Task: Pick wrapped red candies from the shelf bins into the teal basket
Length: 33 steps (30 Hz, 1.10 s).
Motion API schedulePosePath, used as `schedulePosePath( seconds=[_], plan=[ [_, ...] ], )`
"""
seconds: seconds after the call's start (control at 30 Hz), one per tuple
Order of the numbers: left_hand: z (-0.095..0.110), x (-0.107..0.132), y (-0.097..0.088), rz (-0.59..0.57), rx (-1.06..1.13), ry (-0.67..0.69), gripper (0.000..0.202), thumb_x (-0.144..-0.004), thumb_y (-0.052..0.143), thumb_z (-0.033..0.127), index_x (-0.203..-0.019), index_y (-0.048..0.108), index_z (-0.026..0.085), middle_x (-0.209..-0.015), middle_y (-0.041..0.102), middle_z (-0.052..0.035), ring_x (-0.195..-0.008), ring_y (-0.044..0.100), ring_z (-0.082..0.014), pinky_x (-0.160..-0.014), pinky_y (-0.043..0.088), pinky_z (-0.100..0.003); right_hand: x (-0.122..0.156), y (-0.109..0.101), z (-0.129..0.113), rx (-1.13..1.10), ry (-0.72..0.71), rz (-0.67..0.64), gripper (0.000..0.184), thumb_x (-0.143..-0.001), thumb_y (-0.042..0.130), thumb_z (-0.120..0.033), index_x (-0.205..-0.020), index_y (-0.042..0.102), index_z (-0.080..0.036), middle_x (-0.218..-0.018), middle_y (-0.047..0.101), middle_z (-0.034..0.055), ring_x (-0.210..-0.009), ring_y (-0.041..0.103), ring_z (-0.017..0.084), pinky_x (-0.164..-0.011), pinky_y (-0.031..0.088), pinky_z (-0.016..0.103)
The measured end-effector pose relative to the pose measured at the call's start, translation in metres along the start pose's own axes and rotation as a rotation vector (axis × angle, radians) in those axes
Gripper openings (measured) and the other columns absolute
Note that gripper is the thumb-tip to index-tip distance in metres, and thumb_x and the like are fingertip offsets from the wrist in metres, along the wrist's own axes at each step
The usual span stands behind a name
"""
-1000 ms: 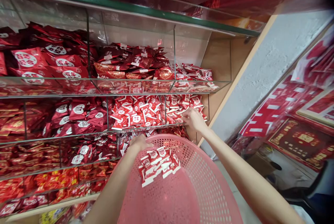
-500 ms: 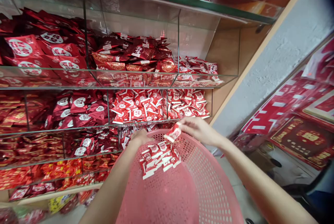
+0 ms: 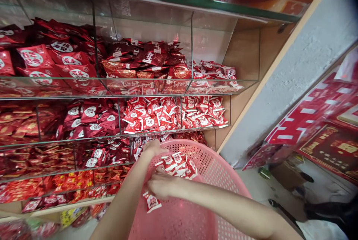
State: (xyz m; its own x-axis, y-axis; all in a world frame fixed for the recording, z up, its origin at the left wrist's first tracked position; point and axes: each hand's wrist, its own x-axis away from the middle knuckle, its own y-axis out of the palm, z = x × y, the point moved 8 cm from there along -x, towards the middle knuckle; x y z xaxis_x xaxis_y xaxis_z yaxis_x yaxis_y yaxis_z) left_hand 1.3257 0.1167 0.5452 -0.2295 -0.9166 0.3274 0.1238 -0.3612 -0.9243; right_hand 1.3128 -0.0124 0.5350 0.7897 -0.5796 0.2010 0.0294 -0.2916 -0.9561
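My left hand (image 3: 150, 149) grips the far rim of a pink perforated plastic basket (image 3: 218, 180) held up in front of glass shelves. A pile of small red-and-white sachets (image 3: 179, 164) lies in the basket near that rim. My right hand (image 3: 160, 186) reaches across into the basket, fingers closed, with one red-and-white sachet (image 3: 152, 202) right below its fingers. Just beyond the basket, the shelf bin of matching red-and-white sachets (image 3: 205, 113) stands full.
Tiered glass shelves (image 3: 167, 92) hold bins of red packets of several kinds. A wooden side panel (image 3: 243, 98) closes the shelf on the right, beside a grey wall. Red printed sheets (image 3: 313, 117) lean at the right, and a dark chair base stands on the floor.
My right hand took a sachet from the shelf bin, carried it over the basket rim, and has swung left and down into the basket. The left hand stays on the rim.
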Motion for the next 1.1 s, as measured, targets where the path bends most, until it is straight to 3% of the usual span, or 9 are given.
schedulePosePath(
  seconds=[0.1,0.2,0.33,0.43,0.53,0.73,0.83,0.9,1.1],
  plan=[
    [-0.001,-0.001,0.0,0.005,-0.002,-0.002,0.031,-0.081,0.051,0.035,-0.106,0.055,0.017,-0.104,0.059,-0.0071,-0.089,0.058,-0.0195,-0.074,0.047,-0.039,-0.009,0.009,0.003,0.168,0.007,-0.047,0.009,-0.065,0.061,-0.011,-0.069,0.059,-0.018,-0.068,0.063,0.0026,-0.076,0.055,0.019,-0.072,0.039,0.035],
    [-0.001,0.0,-0.002,0.015,-0.008,-0.005,0.032,-0.081,0.051,0.036,-0.106,0.055,0.016,-0.104,0.059,-0.0071,-0.089,0.058,-0.0199,-0.075,0.047,-0.04,-0.007,-0.001,0.008,0.169,0.042,0.094,0.007,-0.074,0.054,-0.012,-0.072,0.058,-0.016,-0.076,0.063,0.0046,-0.088,0.052,0.021,-0.077,0.038,0.036],
    [0.0,0.002,-0.003,0.015,-0.009,-0.01,0.032,-0.081,0.051,0.037,-0.105,0.056,0.016,-0.104,0.059,-0.007,-0.088,0.058,-0.0199,-0.074,0.047,-0.04,0.016,-0.021,0.012,0.208,0.052,0.231,0.009,-0.074,0.053,-0.01,-0.08,0.057,-0.015,-0.082,0.061,0.0061,-0.089,0.05,0.021,-0.075,0.037,0.034],
    [0.0,0.001,-0.001,0.004,-0.002,-0.02,0.032,-0.081,0.051,0.037,-0.104,0.056,0.016,-0.104,0.059,-0.0071,-0.088,0.058,-0.0198,-0.075,0.047,-0.04,0.047,-0.054,0.018,0.182,0.057,0.381,0.009,-0.082,0.047,-0.018,-0.082,0.056,-0.016,-0.082,0.061,0.0053,-0.087,0.05,0.02,-0.076,0.035,0.033],
    [-0.001,0.0,0.001,-0.015,0.013,-0.02,0.031,-0.081,0.052,0.037,-0.103,0.057,0.016,-0.102,0.06,-0.0067,-0.088,0.058,-0.0196,-0.074,0.047,-0.039,0.084,-0.097,0.037,0.092,0.155,0.524,0.023,-0.089,0.039,-0.031,-0.078,0.054,-0.017,-0.079,0.06,0.0041,-0.08,0.051,0.017,-0.072,0.034,0.03],
    [-0.002,0.001,-0.001,-0.009,0.035,-0.031,0.033,-0.081,0.051,0.037,-0.106,0.055,0.016,-0.104,0.059,-0.007,-0.089,0.058,-0.0202,-0.074,0.047,-0.04,0.159,-0.168,0.122,0.104,0.669,0.809,0.031,-0.09,0.032,-0.04,-0.081,0.051,-0.017,-0.069,0.058,0.0051,-0.067,0.051,0.016,-0.06,0.033,0.027],
    [-0.003,0.001,-0.002,-0.002,0.036,-0.033,0.033,-0.081,0.051,0.037,-0.106,0.055,0.016,-0.105,0.059,-0.0073,-0.089,0.058,-0.0202,-0.074,0.047,-0.04,0.179,-0.176,0.162,0.246,0.984,0.735,0.027,-0.085,0.041,-0.039,-0.094,0.049,-0.015,-0.079,0.061,0.0103,-0.081,0.055,0.022,-0.062,0.035,0.028],
    [-0.002,0.001,-0.002,-0.002,0.037,-0.028,0.033,-0.081,0.052,0.037,-0.106,0.055,0.016,-0.104,0.059,-0.0072,-0.089,0.058,-0.02,-0.074,0.047,-0.04,0.181,-0.174,0.179,0.289,1.098,0.628,0.035,-0.082,0.047,-0.04,-0.101,0.046,-0.012,-0.086,0.061,0.0143,-0.09,0.055,0.026,-0.065,0.037,0.03],
    [-0.001,0.003,-0.002,-0.013,0.034,-0.036,0.032,-0.081,0.051,0.037,-0.105,0.056,0.016,-0.104,0.059,-0.0072,-0.089,0.058,-0.0203,-0.075,0.047,-0.04,0.167,-0.175,0.187,0.378,1.173,0.503,0.045,-0.075,0.057,-0.04,-0.104,0.045,-0.009,-0.088,0.063,0.0182,-0.094,0.056,0.031,-0.073,0.039,0.037]
  ],
)
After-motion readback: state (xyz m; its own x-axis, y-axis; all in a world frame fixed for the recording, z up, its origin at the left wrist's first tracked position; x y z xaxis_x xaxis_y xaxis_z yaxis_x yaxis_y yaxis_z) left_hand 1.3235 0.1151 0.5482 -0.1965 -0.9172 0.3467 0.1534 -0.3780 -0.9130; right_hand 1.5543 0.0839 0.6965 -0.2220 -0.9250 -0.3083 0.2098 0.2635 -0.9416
